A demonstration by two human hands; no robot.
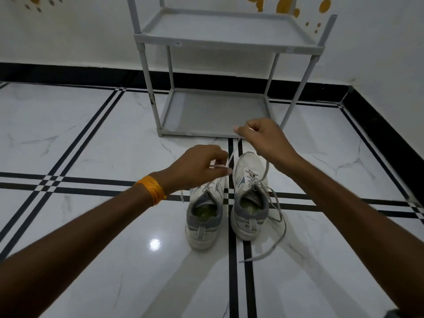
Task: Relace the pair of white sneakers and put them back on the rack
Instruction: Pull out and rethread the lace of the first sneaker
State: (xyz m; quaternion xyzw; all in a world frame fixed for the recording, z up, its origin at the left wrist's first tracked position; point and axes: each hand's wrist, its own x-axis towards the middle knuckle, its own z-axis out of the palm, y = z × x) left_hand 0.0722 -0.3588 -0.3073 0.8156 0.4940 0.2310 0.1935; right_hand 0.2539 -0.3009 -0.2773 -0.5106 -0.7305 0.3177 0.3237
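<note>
While both sneakers sit heels-near at centre frame | left hand [202, 165] pinched shut on lace [230, 157] | right hand [263, 136] pinching same lace higher up | left sneaker [204, 216], right sneaker [250, 203] side by side on floor [91, 134] | rack [218, 111] up top, bare | risk imo: loose end [275, 244] trailing lower right, could snag or slip out of eyelet if yanked

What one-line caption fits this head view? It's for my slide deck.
Both hands, left and right, pull a lace taut above two white sneakers before an empty grey rack.
</note>
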